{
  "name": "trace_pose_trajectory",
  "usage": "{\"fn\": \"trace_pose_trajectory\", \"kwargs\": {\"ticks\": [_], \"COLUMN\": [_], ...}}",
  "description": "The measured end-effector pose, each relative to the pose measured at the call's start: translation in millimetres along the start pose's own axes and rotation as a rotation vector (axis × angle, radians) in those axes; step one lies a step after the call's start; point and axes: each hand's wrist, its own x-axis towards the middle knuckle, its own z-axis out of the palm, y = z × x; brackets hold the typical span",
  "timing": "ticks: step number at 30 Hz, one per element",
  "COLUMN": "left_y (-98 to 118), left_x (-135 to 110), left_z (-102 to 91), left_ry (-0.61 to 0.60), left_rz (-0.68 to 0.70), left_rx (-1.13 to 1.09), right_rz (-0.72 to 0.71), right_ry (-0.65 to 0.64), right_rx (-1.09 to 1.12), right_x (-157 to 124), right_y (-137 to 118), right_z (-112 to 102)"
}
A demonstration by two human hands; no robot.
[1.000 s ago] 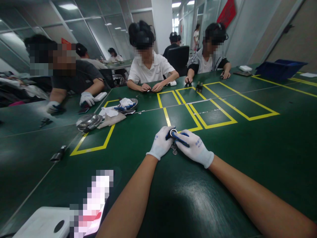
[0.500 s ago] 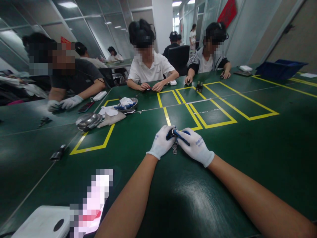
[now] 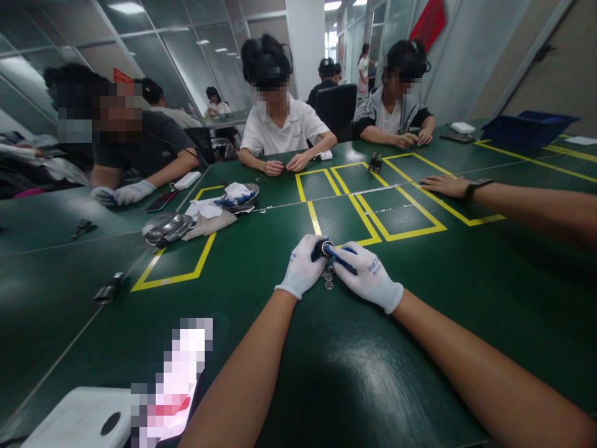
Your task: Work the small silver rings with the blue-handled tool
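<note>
In the head view, my left hand (image 3: 304, 267), in a white glove with blue fingertips, is wrapped around a short dark cylindrical part with a shiny metal ring at its open end (image 3: 327, 247). My right hand (image 3: 368, 274), gloved the same way, has its fingers closed at that ringed end, touching it. Exactly what the right fingertips pinch is hidden. On the green table just below the hands lie several small round metal pieces (image 3: 329, 285), partly covered by the right fingers.
A dark cylinder with a metal end (image 3: 109, 288) lies at left. Metal bowls (image 3: 168, 229) and cloths (image 3: 212, 223) sit beyond it. A phone (image 3: 180, 379) and white box (image 3: 79, 417) are near. A co-worker's bare hand (image 3: 445, 185) rests at right; a blue bin (image 3: 527, 130) stands behind.
Another person's bare arm has come in from the right, its hand flat on the table. The seated person at back right has brought both hands together. My hands have barely moved.
</note>
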Motion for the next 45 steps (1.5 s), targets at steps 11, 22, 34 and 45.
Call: {"fn": "trace_pose_trajectory", "kwargs": {"ticks": [11, 22, 34, 45], "left_y": [0.4, -0.6, -3.0, -1.0], "left_x": [0.3, 1.6, 1.2, 1.1], "left_z": [0.2, 0.3, 1.4, 0.7], "left_ry": [0.016, 0.011, -0.017, -0.007], "left_rz": [-0.002, -0.002, 0.063, 0.040], "left_rx": [0.024, 0.022, 0.022, 0.024], "right_rz": [-0.016, -0.020, -0.026, -0.018], "right_ry": [-0.015, -0.042, -0.021, -0.028], "right_rx": [-0.028, -0.022, -0.025, -0.011], "right_x": [-1.1, 0.3, -1.7, -1.0], "right_y": [2.3, 0.2, 4.0, 1.7], "right_z": [2.5, 0.9, 3.3, 3.1]}}
